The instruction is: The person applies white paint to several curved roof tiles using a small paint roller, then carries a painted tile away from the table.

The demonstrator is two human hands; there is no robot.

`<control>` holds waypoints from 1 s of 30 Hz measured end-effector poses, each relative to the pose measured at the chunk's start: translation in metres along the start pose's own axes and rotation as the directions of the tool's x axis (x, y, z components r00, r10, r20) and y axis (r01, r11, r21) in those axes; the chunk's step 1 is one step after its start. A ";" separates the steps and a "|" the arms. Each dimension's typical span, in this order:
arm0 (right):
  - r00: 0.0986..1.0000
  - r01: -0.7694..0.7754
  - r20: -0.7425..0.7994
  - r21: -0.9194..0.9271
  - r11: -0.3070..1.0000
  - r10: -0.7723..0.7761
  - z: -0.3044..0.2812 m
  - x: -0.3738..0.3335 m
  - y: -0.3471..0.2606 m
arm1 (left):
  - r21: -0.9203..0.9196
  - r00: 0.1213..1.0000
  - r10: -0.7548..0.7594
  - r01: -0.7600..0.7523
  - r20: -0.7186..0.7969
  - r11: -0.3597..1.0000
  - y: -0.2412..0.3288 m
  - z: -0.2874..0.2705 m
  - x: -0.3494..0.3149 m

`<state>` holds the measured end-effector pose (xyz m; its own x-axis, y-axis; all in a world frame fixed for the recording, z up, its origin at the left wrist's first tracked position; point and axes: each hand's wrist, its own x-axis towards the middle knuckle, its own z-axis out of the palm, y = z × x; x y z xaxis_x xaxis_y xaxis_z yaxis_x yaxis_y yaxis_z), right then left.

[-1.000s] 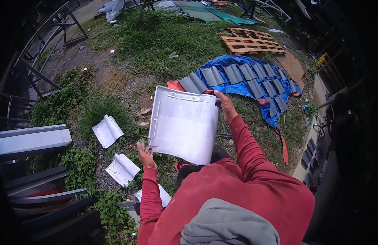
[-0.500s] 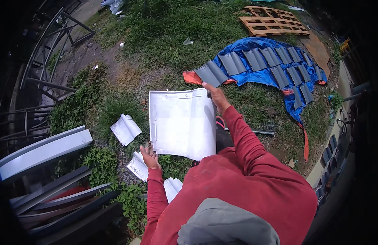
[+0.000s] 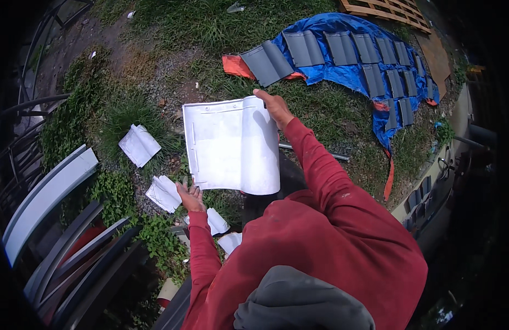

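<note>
**Ana:** Grass and gravel fill the yard. What lies furthest left?

**Ben:** Curved grey panels point(image 3: 45, 192) lean in a stack at the left edge. Just right of them, white tile pieces point(image 3: 139, 144) lie scattered in the weeds point(image 3: 120, 118).

**Ana:** And the hands?

**Ben:** Both carry one large white roof tile point(image 3: 232, 144), held flat above the ground in front of the chest. The left hand point(image 3: 189, 197) sits under its near left corner, palm up, fingers spread as a prop. The right hand point(image 3: 276, 107) is curled over the far right corner, gripping the edge.

**Ana:** Which way does it run?

**Ben:** Its long axis points away from the body, so the hands sit on opposite corners, left hand nearer, right arm stretched out in a red sleeve point(image 3: 320, 170).

**Ana:** Further right?

**Ben:** A blue tarp point(image 3: 348, 74) spreads over the grass with rows of grey tiles point(image 3: 304, 48) laid on it, well apart from the white tile. A wooden pallet point(image 3: 386, 8) lies beyond it, at the top edge.
</note>
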<state>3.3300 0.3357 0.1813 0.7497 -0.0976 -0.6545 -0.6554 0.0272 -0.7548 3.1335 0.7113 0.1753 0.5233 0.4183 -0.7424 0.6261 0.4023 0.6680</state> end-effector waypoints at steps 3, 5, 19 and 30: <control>0.999 -0.004 0.035 -0.036 0.999 0.005 0.008 0.015 -0.009 | -0.034 1.000 -0.013 0.013 -0.023 0.999 -0.010 0.008 0.013; 0.999 -0.024 0.021 -0.095 0.995 0.026 0.012 0.014 -0.017 | -0.051 0.998 -0.004 0.001 -0.057 0.999 -0.009 0.018 0.007; 0.992 0.046 0.120 -0.177 0.983 -0.025 0.072 0.030 -0.007 | -0.275 0.968 -0.077 0.008 -0.239 0.961 -0.010 -0.022 0.035; 0.933 -0.132 0.336 -0.020 0.991 0.131 0.176 0.000 0.044 | -0.363 0.966 -0.026 -0.072 -0.257 0.929 -0.040 -0.150 0.060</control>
<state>3.3171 0.5116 0.1411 0.6438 0.2473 -0.7241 -0.7505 0.0195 -0.6606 3.0531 0.8419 0.1119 0.3406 0.6034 -0.7210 0.3336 0.6394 0.6927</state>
